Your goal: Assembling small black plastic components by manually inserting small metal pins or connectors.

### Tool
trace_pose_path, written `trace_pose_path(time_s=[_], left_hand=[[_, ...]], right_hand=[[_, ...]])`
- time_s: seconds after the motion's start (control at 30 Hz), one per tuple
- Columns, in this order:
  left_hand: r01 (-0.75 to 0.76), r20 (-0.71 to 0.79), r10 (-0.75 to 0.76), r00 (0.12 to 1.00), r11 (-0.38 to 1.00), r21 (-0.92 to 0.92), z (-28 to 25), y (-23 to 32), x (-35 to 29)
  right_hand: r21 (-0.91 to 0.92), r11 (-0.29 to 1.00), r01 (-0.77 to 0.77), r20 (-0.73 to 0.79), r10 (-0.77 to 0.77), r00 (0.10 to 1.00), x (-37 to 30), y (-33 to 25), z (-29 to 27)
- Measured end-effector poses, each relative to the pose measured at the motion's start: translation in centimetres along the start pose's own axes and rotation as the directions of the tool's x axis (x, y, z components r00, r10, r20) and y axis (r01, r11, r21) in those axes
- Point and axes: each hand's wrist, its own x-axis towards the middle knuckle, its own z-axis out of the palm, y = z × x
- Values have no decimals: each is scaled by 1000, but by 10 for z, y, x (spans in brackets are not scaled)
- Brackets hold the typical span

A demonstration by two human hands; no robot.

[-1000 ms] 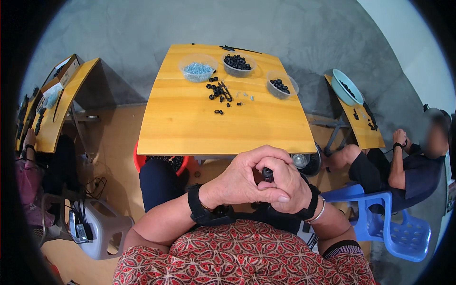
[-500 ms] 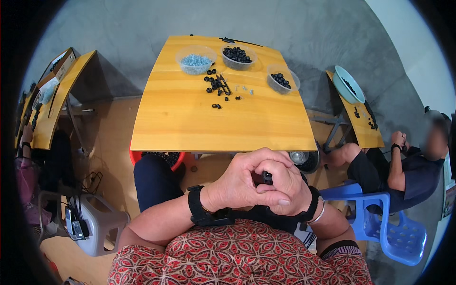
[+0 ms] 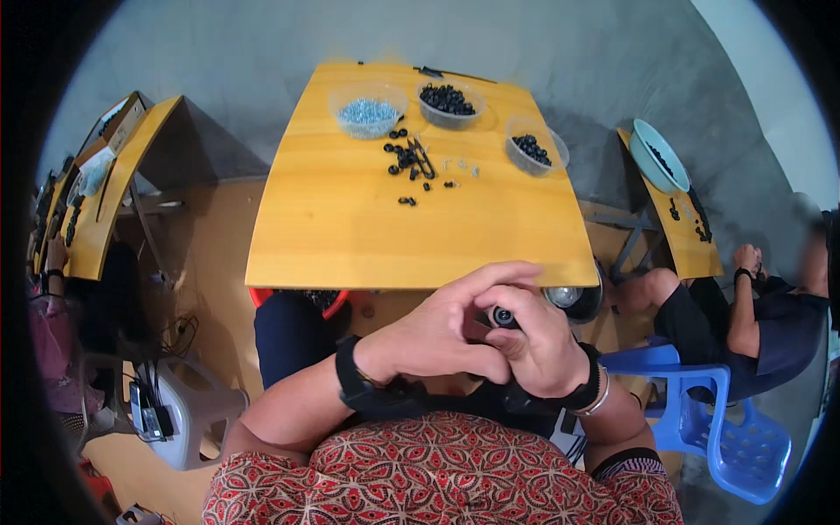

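In front of my body, past the table's near edge, my right hand (image 3: pixel 547 346) is closed round a small black cylindrical part (image 3: pixel 503 317); its round end with a hole shows between thumb and forefinger. Close against it on the left is my left hand (image 3: pixel 433 331), its fingers stretched out behind the right hand and its thumb apart. I see nothing held in the left hand, though its palm side is partly hidden. On the wooden table (image 3: pixel 350 236) lie black thread snips (image 3: pixel 423 159) among loose black parts (image 3: pixel 395 157) and several small clear pieces (image 3: pixel 462 164).
Toward the table's back stand a clear tub of bluish pieces (image 3: pixel 367 115) and two tubs of black parts (image 3: pixel 449 103) (image 3: pixel 532 150). Below the front edge are a red basin (image 3: pixel 261 296) and a dark bowl (image 3: pixel 588 304). People sit at side tables; a blue chair (image 3: pixel 722 420) is at right.
My left hand has loosened from its clasp round the right hand, its fingers straightening and thumb drawing back. The black part now shows its round end upward in the right hand.
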Motion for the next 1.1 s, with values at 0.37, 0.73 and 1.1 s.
trace_pose_path(time_s=[0.37,0.73,1.1], left_hand=[[307,-123,-359,925,899,-312,-12,12,-12],[254,-120,-383,916,785,-565,-11,24,-21],[231,-161,-342,926,848,-477,-9,20,-24]], right_hand=[[95,993,-68,139,54,989,7,3,-16],[431,829,-356,-35,410,912,-10,-5,-9],[470,821,-325,-33,385,922,-4,-7,-5]])
